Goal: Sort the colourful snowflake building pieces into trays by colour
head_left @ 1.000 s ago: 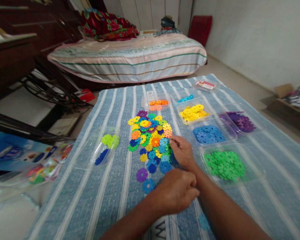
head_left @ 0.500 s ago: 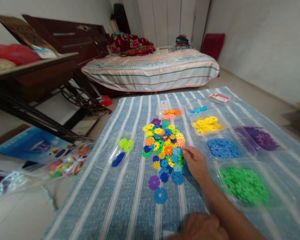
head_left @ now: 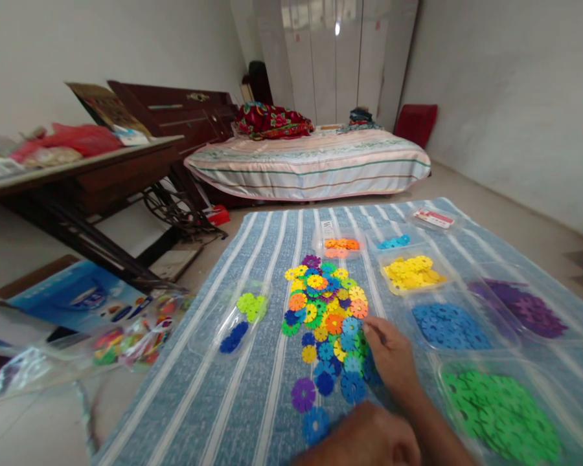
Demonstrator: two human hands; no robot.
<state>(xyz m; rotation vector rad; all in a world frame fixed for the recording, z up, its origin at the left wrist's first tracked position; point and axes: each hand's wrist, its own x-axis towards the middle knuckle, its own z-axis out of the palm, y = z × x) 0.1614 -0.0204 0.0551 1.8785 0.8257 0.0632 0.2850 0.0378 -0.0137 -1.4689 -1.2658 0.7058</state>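
A pile of flower-shaped plastic discs [head_left: 320, 310] in mixed colours lies on the striped cloth. My right hand [head_left: 391, 353] is at its right edge, thumb and fingers pinched together by the blue and green discs; anything between the fingertips is too small to make out. My left hand [head_left: 374, 433] is low in front, blurred, with its fingers curled in; whatever it may hold is hidden. Near it lie a loose blue disc [head_left: 315, 424] and a purple disc [head_left: 303, 395].
Clear tubs hold sorted discs: green [head_left: 502, 414], blue [head_left: 449, 327], purple [head_left: 534, 310], yellow [head_left: 414, 272], light blue [head_left: 393, 241] and orange [head_left: 341, 244]. A left tub holds lime discs [head_left: 251, 307] and dark blue discs [head_left: 234, 337]. A lidded box [head_left: 433, 219] sits at the far edge.
My view has tilted up, so the table appears lower. My left hand has moved forward and left, toward the loose blue disc. My right hand stays at the pile's right edge.
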